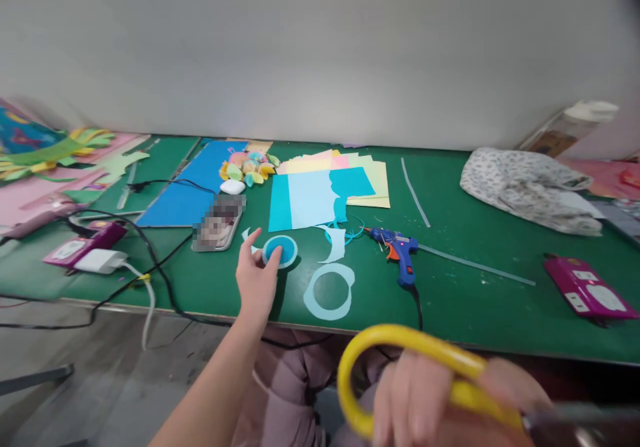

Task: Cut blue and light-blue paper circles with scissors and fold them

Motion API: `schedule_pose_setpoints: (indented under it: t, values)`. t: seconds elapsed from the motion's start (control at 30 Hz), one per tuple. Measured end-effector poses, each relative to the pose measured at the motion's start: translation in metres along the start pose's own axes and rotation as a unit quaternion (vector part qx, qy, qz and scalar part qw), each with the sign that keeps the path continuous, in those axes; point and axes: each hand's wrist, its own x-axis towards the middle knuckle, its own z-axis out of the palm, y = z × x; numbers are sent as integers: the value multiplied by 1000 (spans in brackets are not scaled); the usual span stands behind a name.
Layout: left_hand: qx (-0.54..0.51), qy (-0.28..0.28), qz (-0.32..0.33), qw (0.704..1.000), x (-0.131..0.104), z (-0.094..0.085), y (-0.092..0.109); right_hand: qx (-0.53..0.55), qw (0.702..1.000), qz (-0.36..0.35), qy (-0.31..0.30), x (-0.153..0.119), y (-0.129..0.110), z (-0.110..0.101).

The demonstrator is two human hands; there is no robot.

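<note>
My left hand (257, 277) pinches a round paper disc, its teal middle (287, 252) ringed by a pale blue border, with the thumb across its face and the index finger raised. In the near right foreground, blurred and close to the camera, my right hand (420, 394) is wrapped around the yellow handle (395, 335) of a pair of scissors. Their metal part points right and runs out of view. On the table by the disc lie a pale blue paper ring (309, 298) and a cut scrap (338, 247) of the same colour.
A blue hot glue gun (407, 260) lies right of the scraps, with a clear glue stick (475, 264) in its back. Behind are coloured paper sheets (310, 200), paper flowers (250, 166) and a phone (220, 222). Purple power strips (590, 287) and black cables (150, 250) lie on the green table.
</note>
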Motion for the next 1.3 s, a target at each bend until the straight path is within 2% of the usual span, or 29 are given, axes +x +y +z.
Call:
schedule_pose_setpoints:
  t: [0.07,0.1,0.13,0.17,0.2,0.27,0.3,0.4,0.43,0.5,0.63,0.87,0.97,1.07,1.13,1.2,1.3]
  values:
    - [2,45,-3,999,3,-15,-7,-41,996,-1,78,5,8,-4]
    - [7,61,-6,998,5,-23,-10,-83,987,7,136,7,11,-10]
    - [12,65,-8,998,7,-31,-14,-133,972,29,190,8,15,-20]
    - [20,67,-10,997,10,-38,-18,-164,963,46,208,9,19,-33]
    - [30,74,-11,997,13,-44,-21,-218,949,78,213,9,23,-48]
    - [51,72,-8,996,19,-53,-26,-471,847,148,198,7,30,-82]
    - [61,62,-7,996,21,-56,-26,-544,798,191,179,6,33,-99]
    - [85,-8,4,996,28,-58,-25,-621,715,312,81,1,36,-141]
    - [92,-40,10,995,30,-57,-24,-632,701,325,64,-1,37,-150]
    - [105,-101,24,989,32,-56,-21,-653,700,289,17,-3,37,-165]
    - [118,-194,42,973,25,-51,-21,-667,695,270,7,1,45,-186]
    - [56,-351,88,930,-21,-27,-16,-682,692,236,-34,23,56,-202]
    - [24,-386,89,918,-37,-15,-12,-693,686,217,-33,30,49,-197]
    - [-21,-400,70,914,-39,-8,-11,-699,693,174,-15,32,35,-171]
    - [-53,-396,51,916,-30,-5,-11,-694,710,121,-2,32,27,-133]
    - [-79,-372,36,924,-13,-3,-9,-675,735,57,-21,33,26,-81]
    - [-101,-314,31,943,17,6,5,-630,767,-34,-114,36,43,3]
